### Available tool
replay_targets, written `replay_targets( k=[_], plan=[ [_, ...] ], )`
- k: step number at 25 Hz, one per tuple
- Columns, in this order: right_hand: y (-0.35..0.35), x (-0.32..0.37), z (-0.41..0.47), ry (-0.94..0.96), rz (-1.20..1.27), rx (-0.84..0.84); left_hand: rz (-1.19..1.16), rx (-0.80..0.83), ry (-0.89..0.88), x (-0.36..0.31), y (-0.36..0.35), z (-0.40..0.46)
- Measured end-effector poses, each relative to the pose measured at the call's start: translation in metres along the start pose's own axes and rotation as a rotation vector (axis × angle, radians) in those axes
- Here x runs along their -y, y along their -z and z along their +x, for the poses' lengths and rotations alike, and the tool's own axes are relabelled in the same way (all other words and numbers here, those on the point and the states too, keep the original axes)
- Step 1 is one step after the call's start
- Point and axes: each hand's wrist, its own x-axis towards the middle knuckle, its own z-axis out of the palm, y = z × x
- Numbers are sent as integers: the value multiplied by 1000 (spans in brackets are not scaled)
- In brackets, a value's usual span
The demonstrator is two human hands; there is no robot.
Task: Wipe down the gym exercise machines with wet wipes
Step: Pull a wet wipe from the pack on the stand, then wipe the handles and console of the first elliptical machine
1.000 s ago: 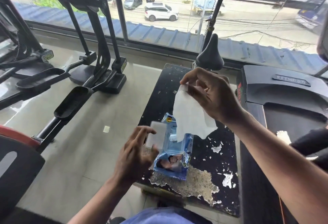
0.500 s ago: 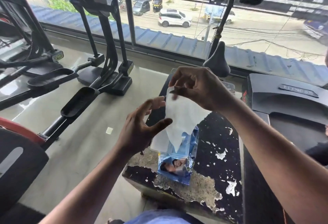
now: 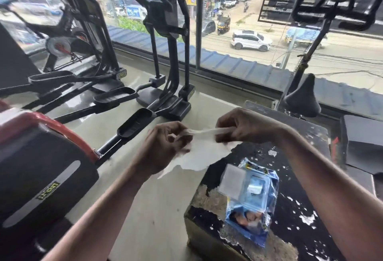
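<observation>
Both hands hold one wet wipe (image 3: 204, 147) stretched left to right: the left hand (image 3: 163, 147) pinches one end, the right hand (image 3: 244, 126) the other. The elliptical machine (image 3: 165, 53) stands far left, nearer the left hand.

Black box (image 3: 294, 209), top paint badly chipped, pale patches showing at the near-left corner and white flecks across the right side. Wipes pack (image 3: 251, 202) lies flat on it near the left edge, blue, lid flap open. Box sits on the tiled floor (image 3: 157, 204). Same floor carries the elliptical (image 3: 165, 57) base and pedals to the left, near the window.
</observation>
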Motion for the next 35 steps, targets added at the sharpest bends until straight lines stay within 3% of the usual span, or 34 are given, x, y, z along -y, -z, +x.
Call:
replay_targets(
  k=[3, 5, 7, 10, 14, 18, 21, 22, 24, 26, 27, 29, 31, 35],
  plan=[
    [-19, 9, 40, 49, 402, -84, 28, -72, 53, 23, 43, -11],
    [-54, 17, 59, 59, 795, -138, -79, -127, 102, 38, 67, -20],
    [-113, 27, 83, 3, 1085, -85, -201, -181, 191, 54, 95, -36],
    [-198, 64, 119, -30, 1141, 69, -268, -271, 304, 95, 148, -71],
    [-232, 137, 174, -73, 1187, 30, -400, -384, 415, 143, 222, -119],
    [-259, 203, 223, -90, 1067, 70, -570, -451, 447, 172, 292, -158],
    [-268, 247, 255, 15, 937, -88, -515, -452, 377, 177, 331, -167],
    [-266, 259, 262, 66, 910, -172, -458, -489, 292, 173, 342, -164],
    [-250, 285, 277, 260, 799, -324, -203, -620, -63, 164, 368, -156],
    [-221, 311, 288, 521, 526, -452, 160, -697, -428, 154, 393, -139],
    [-210, 315, 292, 617, 368, -501, 291, -732, -491, 153, 400, -131],
    [-193, 319, 308, 716, 120, -569, 416, -795, -507, 159, 413, -107],
    [-184, 317, 326, 761, 30, -609, 386, -785, -502, 163, 421, -80],
    [-158, 293, 378, 627, 211, -624, 351, -737, -536, 167, 446, -7]
  ],
)
